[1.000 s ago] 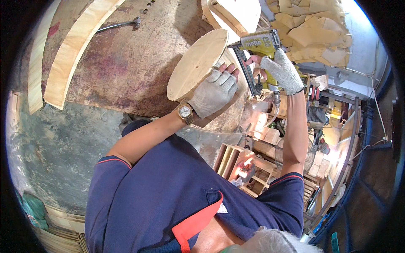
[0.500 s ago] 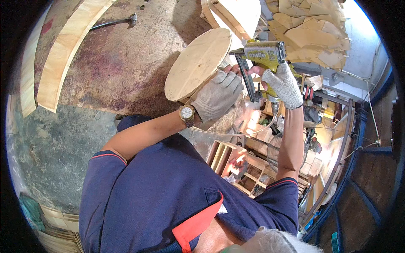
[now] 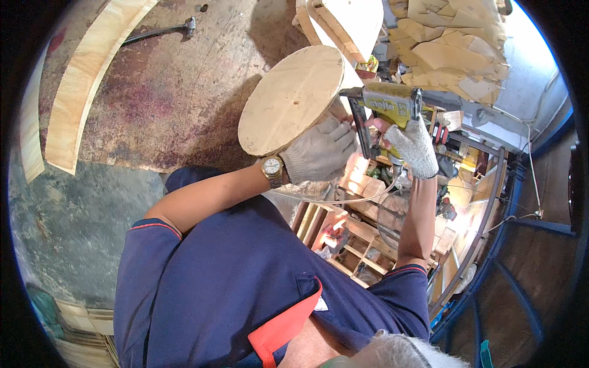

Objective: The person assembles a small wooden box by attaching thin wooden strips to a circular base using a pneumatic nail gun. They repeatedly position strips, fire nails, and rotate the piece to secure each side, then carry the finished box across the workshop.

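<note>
A round wooden piece (image 3: 291,101) with a flat, pale oval face stands tilted at the edge of the worktable. My left hand (image 3: 322,150), in a grey knit glove with a wristwatch behind it, is closed on the piece's near right side; some fingertips are hidden there. In my right hand (image 3: 414,147), also gloved, is a yellow-green pneumatic stapler (image 3: 389,104), gripped by its handle. The stapler's nose meets or nearly meets the right rim of the round piece; I cannot tell whether they touch. Its black magazine points down beside my left fingers.
A hammer (image 3: 162,32) and a curved plywood strip (image 3: 83,92) lie on the stained worktable (image 3: 184,92). Another wooden form (image 3: 343,27) sits at the far side. Thin offcuts (image 3: 454,49) are piled at far right. An air hose (image 3: 350,201) loops below my hands, above wooden frames (image 3: 362,248).
The stapler and my right hand have moved slightly nearer to me, and the stapler has turned a little. The round piece has tipped slightly, with my left hand staying on it.
</note>
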Demonstrator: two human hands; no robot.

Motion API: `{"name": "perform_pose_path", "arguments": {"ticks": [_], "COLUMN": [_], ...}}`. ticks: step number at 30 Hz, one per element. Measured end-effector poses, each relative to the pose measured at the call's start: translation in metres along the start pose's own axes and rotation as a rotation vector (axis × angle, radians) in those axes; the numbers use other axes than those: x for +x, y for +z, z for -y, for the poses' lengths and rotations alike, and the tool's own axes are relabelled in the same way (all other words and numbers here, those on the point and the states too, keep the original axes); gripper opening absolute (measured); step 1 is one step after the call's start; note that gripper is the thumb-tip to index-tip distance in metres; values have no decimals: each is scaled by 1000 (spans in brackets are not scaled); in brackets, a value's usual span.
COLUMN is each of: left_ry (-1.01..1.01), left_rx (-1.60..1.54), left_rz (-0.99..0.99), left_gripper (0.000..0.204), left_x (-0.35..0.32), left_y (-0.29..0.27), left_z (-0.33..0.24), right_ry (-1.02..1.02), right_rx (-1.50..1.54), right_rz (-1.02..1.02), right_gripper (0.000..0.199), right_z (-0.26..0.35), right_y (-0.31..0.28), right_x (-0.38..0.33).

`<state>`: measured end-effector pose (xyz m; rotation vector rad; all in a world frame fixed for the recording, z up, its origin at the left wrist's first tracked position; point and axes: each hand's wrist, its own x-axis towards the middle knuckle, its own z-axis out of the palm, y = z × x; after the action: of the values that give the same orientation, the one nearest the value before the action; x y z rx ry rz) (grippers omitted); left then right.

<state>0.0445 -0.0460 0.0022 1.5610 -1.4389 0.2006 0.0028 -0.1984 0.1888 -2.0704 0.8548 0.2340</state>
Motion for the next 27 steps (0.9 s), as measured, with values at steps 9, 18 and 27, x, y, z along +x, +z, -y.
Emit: {"name": "perform_pose_path", "arguments": {"ticks": [9, 18, 27], "left_ry": [113, 66, 15], "left_rx": [-209, -285, -223], "left_rz": [80, 84, 73], "left_gripper": [28, 19, 10], "left_x": [0, 6, 7], "left_y": [0, -14, -22], "left_z": [8, 11, 4], "right_ry": [32, -286, -172], "right_rx": [-197, -510, 27], "right_rz": [-42, 5, -97], "right_gripper": [42, 44, 37], "right_z": [5, -1, -56], "right_y": [4, -4, -44], "right_x": [-6, 3, -28]}}
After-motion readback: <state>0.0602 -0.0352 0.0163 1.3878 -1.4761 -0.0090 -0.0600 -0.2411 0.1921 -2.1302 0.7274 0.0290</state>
